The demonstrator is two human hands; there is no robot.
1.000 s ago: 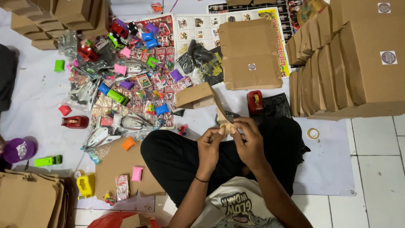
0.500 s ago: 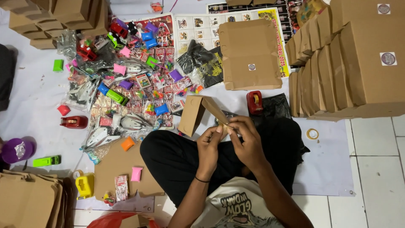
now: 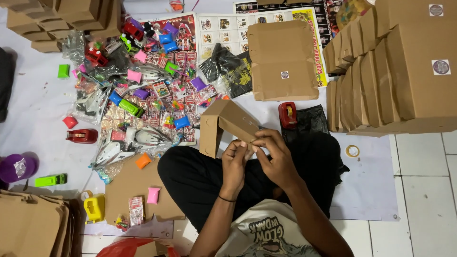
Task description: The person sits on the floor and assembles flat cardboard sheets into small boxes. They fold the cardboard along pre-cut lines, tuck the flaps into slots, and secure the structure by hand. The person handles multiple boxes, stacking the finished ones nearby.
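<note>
Person's sitting cross-legged on the floor, on a white sheet (image 3: pixel 28 119), and both hands are up over the lap working a small brown cardboard box (image 3: pixel 223 124). The left hand (image 3: pixel 235 164) has its fingers curled, pinching the box's near lower edge. The right hand (image 3: pixel 276 157) comes in from the other side, fingertips pressed on the same edge, so the two hands are nearly touching. The box is half-folded, tilted, its open side facing down-left, held just above the knees and clear of the sheet.

Stuff around it: a red tape dispenser (image 3: pixel 287 114) just beyond the right hand, next to a black plastic bag (image 3: pixel 312 119). A flat folded box with a round sticker (image 3: pixel 284 59) lies near the sheet's far edge. Stacks of finished boxes (image 3: pixel 395 71) stand in rows at the right edge. To the left there's a big mess of small colourful toys and packets (image 3: pixel 143 90), a second red dispenser (image 3: pixel 82 136), and a yellow toy (image 3: pixel 94 208) near the bottom left corner. A roll of tape (image 3: pixel 352 151) sits by the sheet's right edge.
</note>
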